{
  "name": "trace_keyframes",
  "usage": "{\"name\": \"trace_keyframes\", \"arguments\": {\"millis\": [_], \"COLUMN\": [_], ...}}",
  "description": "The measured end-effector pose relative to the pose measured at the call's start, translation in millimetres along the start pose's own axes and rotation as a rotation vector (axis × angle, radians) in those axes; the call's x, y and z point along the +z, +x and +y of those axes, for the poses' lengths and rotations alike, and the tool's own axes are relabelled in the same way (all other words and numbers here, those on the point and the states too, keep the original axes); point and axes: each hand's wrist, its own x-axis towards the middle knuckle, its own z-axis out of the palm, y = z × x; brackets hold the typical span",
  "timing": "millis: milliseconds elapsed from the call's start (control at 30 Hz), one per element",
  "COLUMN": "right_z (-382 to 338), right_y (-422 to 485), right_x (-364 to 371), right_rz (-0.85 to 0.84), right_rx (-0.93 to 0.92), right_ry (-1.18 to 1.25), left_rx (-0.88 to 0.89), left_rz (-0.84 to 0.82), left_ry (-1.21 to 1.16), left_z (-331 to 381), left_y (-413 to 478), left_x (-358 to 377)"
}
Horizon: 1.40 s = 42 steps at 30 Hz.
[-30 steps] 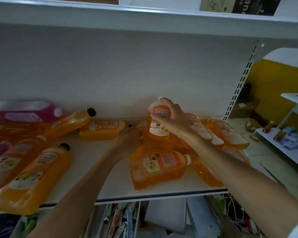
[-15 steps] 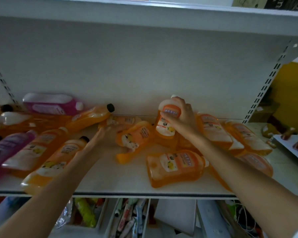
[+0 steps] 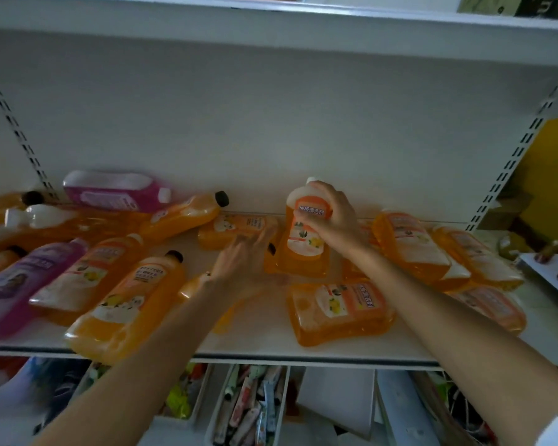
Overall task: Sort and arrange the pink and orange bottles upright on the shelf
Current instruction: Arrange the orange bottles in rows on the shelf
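The right hand [image 3: 331, 220] is wrapped round the shoulder of an upright orange bottle [image 3: 303, 249], fingers across its label just under the white cap. The left hand [image 3: 242, 262] is badly blurred and holds nothing that I can make out. Its fingers look straight and spread above a lying orange bottle [image 3: 189, 289] that passes beneath the wrist, and I cannot tell whether they touch it. The two hands are apart, though near each other.

Nearest, at the front edge of the shelf [image 3: 264, 338], a flat orange bottle [image 3: 339, 309] lies label up on the right. A black-capped orange bottle [image 3: 126, 304] lies slanted on the left, beside a purple-pink bottle [image 3: 20, 284]. The held bottle stands mid-shelf, just behind the flat one. Furthest back, a pink bottle [image 3: 110, 191] lies on its side by the back wall.

These bottles look full, so they are probably heavy, and the smooth plastic is likely to slip. A grip round the narrow shoulder below the cap seems safest, and the broad base should stand steadily.
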Motion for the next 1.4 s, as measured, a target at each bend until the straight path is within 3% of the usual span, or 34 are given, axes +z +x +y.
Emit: {"name": "trace_keyframes", "arguments": {"millis": [67,200,400,467,567,633,700,867,1033,1133,1233,1300,1400], "right_z": [3.7,11.5,17.1,21.1,14.1,3.5,-10.7,-73.8,-132.2,-150.6,-155.2,-156.9,-157.1], "right_y": [-0.2,0.8,2.2,3.3,7.5,9.7,12.0,17.1,10.5,7.4,5.6,7.0,8.4], "right_x": [-1.6,-6.3,-6.6,-3.2,6.8,17.8,34.2,97.5,177.8,214.0,239.7,248.9,254.3], "right_rz": [-0.035,-0.162,-0.270,-0.326,-0.323,-0.294,-0.267,-0.241,-0.339,-0.432,-0.619,-0.653,-0.664], "right_rx": [-0.016,0.093,0.110,0.110,0.072,0.032,-0.025,-0.212,-0.192,-0.084,0.101,0.157,0.190], "right_ry": [-0.062,-0.150,-0.519,-0.666,-0.784,-0.761,-0.667,-0.433,-0.260,-0.316,-0.256,-0.194,-0.082], "left_rx": [0.066,0.088,0.113,0.091,0.033,-0.009,-0.020,-0.063,-0.115,-0.182,-0.165,-0.185,-0.144], "left_rz": [-0.050,-0.036,-0.045,-0.042,-0.001,0.017,0.062,0.269,0.342,0.220,-0.072,-0.265,-0.350], "left_ry": [-0.010,0.189,0.103,0.037,-0.267,-0.458,-0.503,-0.364,-0.173,0.003,0.079,0.102,0.183], "left_z": [19.4,24.7,26.9,29.6,27.2,15.7,-5.2,-72.9,-150.3,-194.5,-212.4,-214.2,-219.6], "left_y": [-2.2,-2.5,-3.2,-5.3,-7.4,-13.8,-23.3,-62.9,-107.9,-129.3,-138.9,-135.8,-130.1], "left_x": [-0.3,8.4,3.8,2.2,-5.7,-15.6,-26.5,-57.6,-87.9,-91.3,-91.5,-95.9,-101.9]}}
